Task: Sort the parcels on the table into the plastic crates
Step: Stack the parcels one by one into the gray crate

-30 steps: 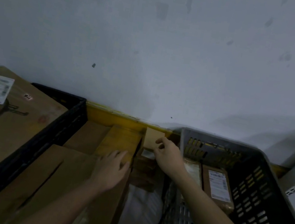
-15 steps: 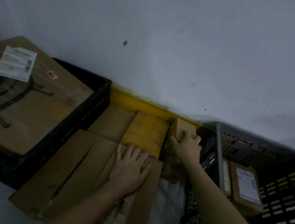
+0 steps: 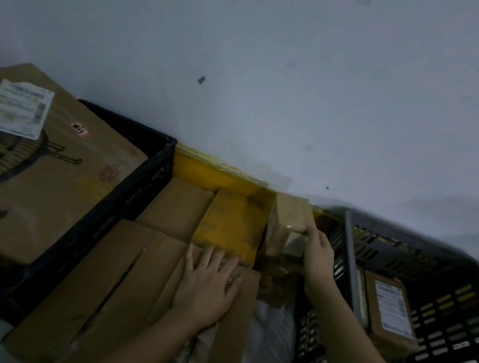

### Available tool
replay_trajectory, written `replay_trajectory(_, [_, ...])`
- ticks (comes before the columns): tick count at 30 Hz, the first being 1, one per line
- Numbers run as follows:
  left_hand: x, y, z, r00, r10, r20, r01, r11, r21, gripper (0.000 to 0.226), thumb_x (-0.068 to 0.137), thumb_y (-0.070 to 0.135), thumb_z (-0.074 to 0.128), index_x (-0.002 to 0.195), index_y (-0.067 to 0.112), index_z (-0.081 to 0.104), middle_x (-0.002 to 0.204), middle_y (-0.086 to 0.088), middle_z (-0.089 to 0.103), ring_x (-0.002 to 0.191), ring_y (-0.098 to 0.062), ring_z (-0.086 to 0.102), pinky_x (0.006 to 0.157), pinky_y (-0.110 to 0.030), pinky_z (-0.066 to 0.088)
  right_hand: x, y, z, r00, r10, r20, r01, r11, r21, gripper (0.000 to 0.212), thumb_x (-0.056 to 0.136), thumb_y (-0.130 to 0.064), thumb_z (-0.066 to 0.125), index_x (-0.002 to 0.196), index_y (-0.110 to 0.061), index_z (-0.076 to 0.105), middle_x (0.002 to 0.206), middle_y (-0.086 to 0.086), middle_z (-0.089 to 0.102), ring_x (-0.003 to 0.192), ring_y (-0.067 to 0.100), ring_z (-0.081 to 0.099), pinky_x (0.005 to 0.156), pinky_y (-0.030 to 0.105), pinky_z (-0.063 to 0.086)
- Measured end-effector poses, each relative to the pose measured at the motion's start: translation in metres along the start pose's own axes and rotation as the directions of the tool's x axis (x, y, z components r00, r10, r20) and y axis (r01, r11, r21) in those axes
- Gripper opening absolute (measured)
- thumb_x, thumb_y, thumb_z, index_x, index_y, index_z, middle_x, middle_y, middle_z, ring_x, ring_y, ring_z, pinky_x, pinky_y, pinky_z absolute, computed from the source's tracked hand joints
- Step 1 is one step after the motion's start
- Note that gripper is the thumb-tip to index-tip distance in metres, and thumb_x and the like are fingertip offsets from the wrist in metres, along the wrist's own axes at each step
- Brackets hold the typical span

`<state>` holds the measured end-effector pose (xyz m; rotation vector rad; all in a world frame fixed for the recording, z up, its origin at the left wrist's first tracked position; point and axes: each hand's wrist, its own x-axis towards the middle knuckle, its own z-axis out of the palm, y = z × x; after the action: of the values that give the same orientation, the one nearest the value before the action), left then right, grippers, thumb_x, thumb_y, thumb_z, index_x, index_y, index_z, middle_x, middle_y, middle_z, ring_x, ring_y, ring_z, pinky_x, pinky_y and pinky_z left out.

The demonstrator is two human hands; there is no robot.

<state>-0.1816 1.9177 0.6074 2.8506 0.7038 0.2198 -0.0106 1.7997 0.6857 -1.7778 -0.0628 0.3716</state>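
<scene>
Right hand (image 3: 320,253) has lifted the small tape-wrapped parcel (image 3: 289,219) slightly since half a second ago; its top now tilts up against the wall (image 3: 254,56), and the fingers have slid from the top face to the right edge. Grip: fingers curled round the parcel's right side, thumb hidden. Left hand (image 3: 207,284) stays flat, fingers spread, pressing on the large flattened carton (image 3: 129,290) and holding nothing. Parcel stands at the back of the yellow tabletop (image 3: 201,171), between a yellow-taped box (image 3: 232,225) and the grey plastic crate (image 3: 412,244). Grey crate, on the right, holds a labelled parcel (image 3: 388,310). Black plastic crate (image 3: 133,194), on the left, carries a big printed carton (image 3: 29,170) with a white label (image 3: 17,108).
</scene>
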Motion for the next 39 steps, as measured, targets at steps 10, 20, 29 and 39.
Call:
replay_trajectory(10, [0.009,0.015,-0.048,0.966,-0.167,0.199,0.259,0.690,-0.676,0.061,0.098,0.063,0.026,0.152,0.036,0.028,0.158,0.005,0.032,0.148,-0.019,0.021,0.119,-0.042,0.011,-0.052,-0.023,-0.030,0.872,0.215,0.440,-0.429,0.768,0.475,0.045,0.102,-0.041,0.036,0.131,-0.014,0.056,0.132,0.020,0.055,0.120,0.038,0.054,0.073,0.051,0.060])
replay_trajectory(20, [0.024,0.020,-0.107,0.963,-0.105,0.248,0.212,-0.273,-0.938,0.049,0.086,0.032,0.069,0.130,0.029,0.046,0.108,-0.009,0.073,0.094,-0.034,0.072,0.077,-0.054,0.058,-0.082,-0.026,-0.035,0.833,0.163,0.528,-0.380,0.863,0.332,0.040,0.102,-0.043,0.040,0.118,-0.017,0.065,0.117,0.015,0.067,0.099,0.033,0.072,0.073,0.045,0.060])
replay_trajectory(29, [0.016,0.031,-0.109,0.967,-0.038,0.252,0.229,-0.301,-0.926,0.094,0.064,0.028,0.084,0.138,0.030,0.027,0.120,-0.013,0.069,0.099,-0.033,0.071,0.077,-0.047,0.060,-0.096,-0.041,-0.028,0.969,-0.018,0.245,-0.082,0.916,0.392,0.062,0.083,-0.037,0.076,0.130,-0.019,0.040,0.122,0.010,0.062,0.100,0.024,0.069,0.067,0.039,0.060])
replay_trajectory(39, [0.025,-0.002,-0.146,0.797,0.443,0.410,0.351,0.212,-0.912,0.061,0.078,0.036,0.078,0.133,0.031,0.052,0.116,-0.011,0.071,0.104,-0.027,0.069,0.073,-0.033,0.056,-0.101,-0.062,-0.055,0.917,-0.131,0.377,0.130,0.991,0.028,0.033,0.087,-0.054,0.063,0.089,-0.023,0.073,0.075,0.004,0.068,0.071,0.015,0.064,0.071,0.031,0.047])
